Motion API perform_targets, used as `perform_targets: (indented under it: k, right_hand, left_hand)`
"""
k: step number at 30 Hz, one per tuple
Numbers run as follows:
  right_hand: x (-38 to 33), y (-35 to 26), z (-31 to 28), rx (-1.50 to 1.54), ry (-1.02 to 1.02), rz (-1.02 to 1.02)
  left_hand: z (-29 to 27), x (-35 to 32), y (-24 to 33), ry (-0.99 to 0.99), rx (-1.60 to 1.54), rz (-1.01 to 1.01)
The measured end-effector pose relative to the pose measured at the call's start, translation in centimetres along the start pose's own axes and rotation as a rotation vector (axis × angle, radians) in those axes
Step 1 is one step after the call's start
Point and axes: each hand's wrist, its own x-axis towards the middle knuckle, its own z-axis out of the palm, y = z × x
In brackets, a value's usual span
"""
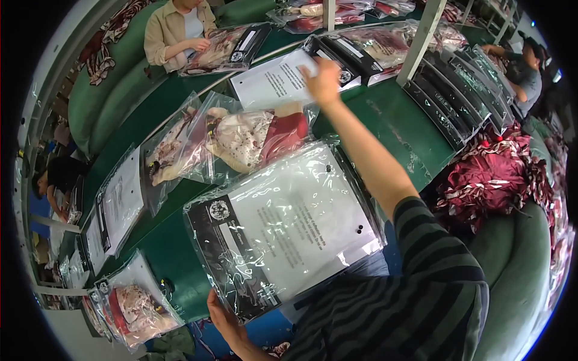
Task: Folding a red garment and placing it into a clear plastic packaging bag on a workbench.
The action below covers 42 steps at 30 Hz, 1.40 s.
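Observation:
A clear plastic bag (pixel 301 222) with a white printed sheet and a black band along one side lies tilted before me, its near edge past the table's edge. My left hand (pixel 226 319) grips its lower left corner, the fingers partly hidden beneath. My right arm reaches far across the table. There my right hand (pixel 322 81), slightly blurred, is over the right edge of another white-sheeted bag (pixel 265 81), thumb and fingers apart. Between them lie clear bags holding a folded cream and red garment (pixel 259 135) with dark speckles.
More bagged packs (pixel 123 195) lie along the left, with a bagged garment (pixel 141 310) nearer me. Black-edged bags (pixel 454 99) are stacked at right beside a metal post (pixel 421 42). Dark red striped garments (pixel 487 180) heap below them. Other people (pixel 180 33) work around the green table (pixel 397 132).

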Motion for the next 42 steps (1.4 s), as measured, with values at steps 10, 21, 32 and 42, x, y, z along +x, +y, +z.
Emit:
perform_targets:
  k: [10,21,32,42]
  right_hand:
    - [0.3,13.4,1.2,-0.361,-0.347,0.915]
    - [4.9,13.7,2.4,0.743,0.141,1.090]
    - [17.7,2.1,-31.7,0.393,0.343,-0.089]
    - [9.9,4.6,-20.2,0.188,0.146,-0.137]
  left_hand:
    - [3.8,-0.1,3.2,0.014,0.389,-0.091]
    - [3.1,0.6,0.5,0.141,0.172,-0.024]
    - [2.3,0.8,0.7,0.135,0.140,-0.003]
    - [1.8,1.4,0.0,0.238,0.081,0.280]
